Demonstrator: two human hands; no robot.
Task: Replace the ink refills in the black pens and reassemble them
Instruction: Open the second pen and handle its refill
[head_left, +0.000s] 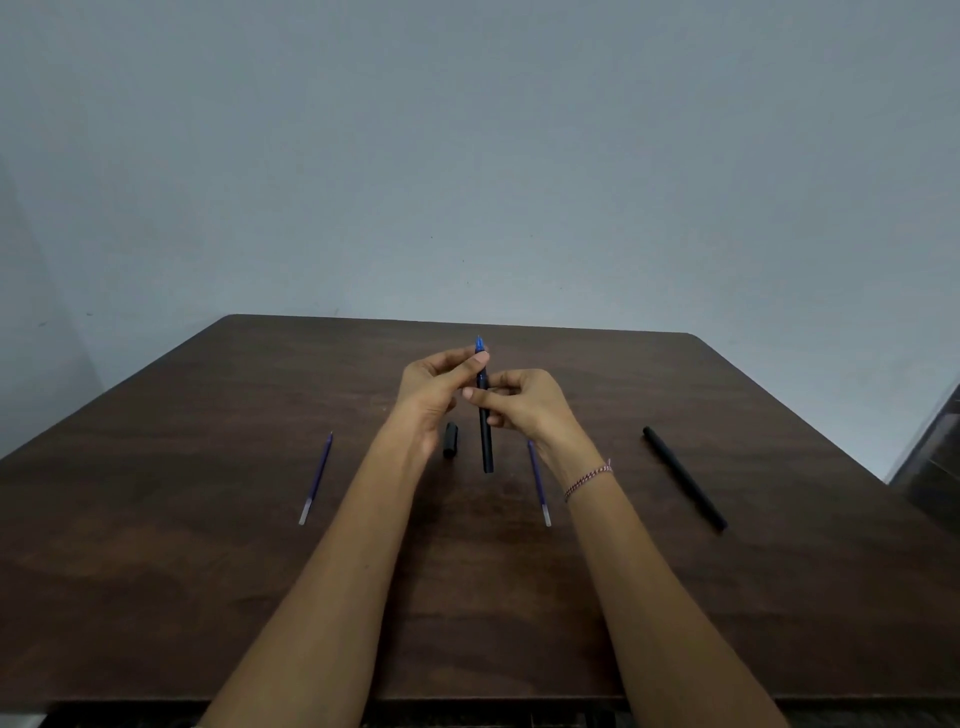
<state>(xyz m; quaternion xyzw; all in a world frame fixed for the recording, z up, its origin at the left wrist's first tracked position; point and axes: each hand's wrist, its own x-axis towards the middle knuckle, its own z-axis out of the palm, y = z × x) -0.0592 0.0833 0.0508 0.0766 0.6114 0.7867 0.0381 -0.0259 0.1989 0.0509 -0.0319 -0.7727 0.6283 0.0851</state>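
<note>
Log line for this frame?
left hand: pinches pen's blue-tipped end | right hand: grips black pen barrel | black cap: on brown wooden table | two blue refills, second black pen: on table

Matt wood table (208, 571); matt blk pen (684, 478).

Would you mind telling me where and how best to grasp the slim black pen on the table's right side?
Take the slim black pen at mid-barrel, from above, pinching across its width. It lies flat on the dark wooden table, clear on both sides, so the middle likely balances best.
</note>
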